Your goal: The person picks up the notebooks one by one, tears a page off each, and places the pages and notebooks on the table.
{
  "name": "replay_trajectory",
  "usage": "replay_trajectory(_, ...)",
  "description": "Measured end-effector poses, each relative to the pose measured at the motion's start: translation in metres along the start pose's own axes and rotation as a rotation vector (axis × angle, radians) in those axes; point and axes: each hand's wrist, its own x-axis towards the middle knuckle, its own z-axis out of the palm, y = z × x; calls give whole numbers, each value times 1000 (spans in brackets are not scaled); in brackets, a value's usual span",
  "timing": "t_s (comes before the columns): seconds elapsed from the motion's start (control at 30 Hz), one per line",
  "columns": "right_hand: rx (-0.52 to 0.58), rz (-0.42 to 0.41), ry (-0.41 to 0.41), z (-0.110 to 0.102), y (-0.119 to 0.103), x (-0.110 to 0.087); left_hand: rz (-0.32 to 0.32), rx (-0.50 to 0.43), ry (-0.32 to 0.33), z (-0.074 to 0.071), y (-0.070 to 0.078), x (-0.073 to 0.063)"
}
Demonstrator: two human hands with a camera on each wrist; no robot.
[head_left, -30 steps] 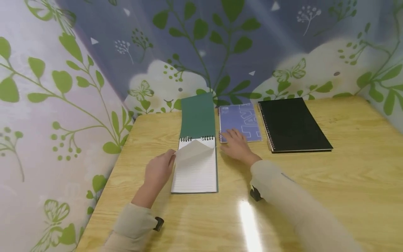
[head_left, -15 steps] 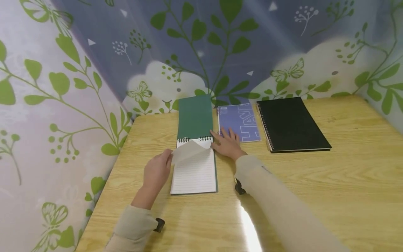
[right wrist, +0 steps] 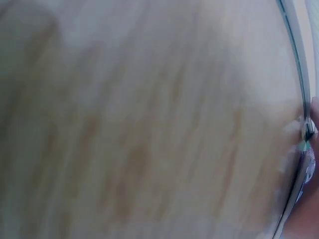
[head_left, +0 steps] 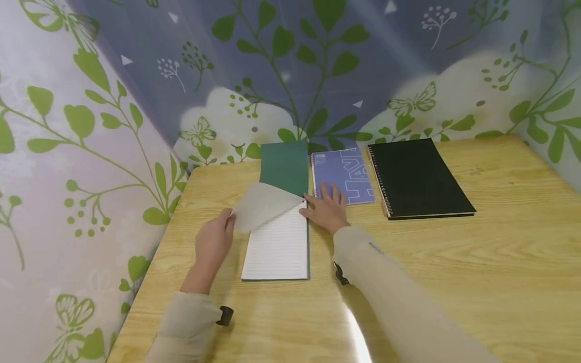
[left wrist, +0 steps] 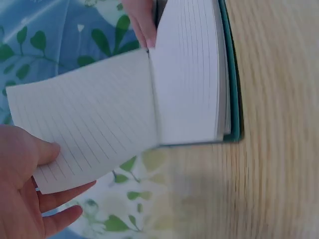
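Observation:
A top-bound spiral notepad (head_left: 278, 254) lies on the table with its dark green cover (head_left: 283, 164) folded back toward the wall. My left hand (head_left: 213, 247) pinches the lower left part of a lined page (head_left: 263, 206) and holds it lifted, slanting across the binding. In the left wrist view, the thumb of this left hand (left wrist: 22, 169) presses on the page with fingers behind it. My right hand (head_left: 328, 212) has its fingers spread, the thumb side touching the notepad's upper right corner by the rings. Its other fingertips reach onto the blue notebook (head_left: 333, 169).
To the right, a black spiral notebook (head_left: 419, 179) lies beside the blue one. Patterned wall covering (head_left: 317, 91) rises behind and to the left of the wooden table (head_left: 454, 282). The right wrist view shows mostly blurred tabletop, with part of a hand at its right edge.
The left hand has drawn the page up and leftward, so it now hides most of the rings. The right hand has moved left from the blue notebook to the notepad's corner.

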Motion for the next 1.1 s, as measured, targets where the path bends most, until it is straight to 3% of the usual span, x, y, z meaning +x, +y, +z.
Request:
replay_trajectory(0.23, -74, 32, 3, 2, -3, 2, -191, -270, -232, 17, -36, 30)
replay_trajectory(0.4, -91, 45, -6, 1, -4, -5, -314, -263, -358, 36, -54, 39)
replay_trajectory(0.5, -101, 45, 2, 1, -4, -8, -336, -223, -374, 43, -58, 41)
replay_trajectory(0.93, -119, 47, -1, 4, 0, -7, -313, -349, -395, 59, -81, 46)
replay_trajectory(1.1, -115, 58, 0, 4, 0, -6, -306, -356, -382, 61, -84, 47)
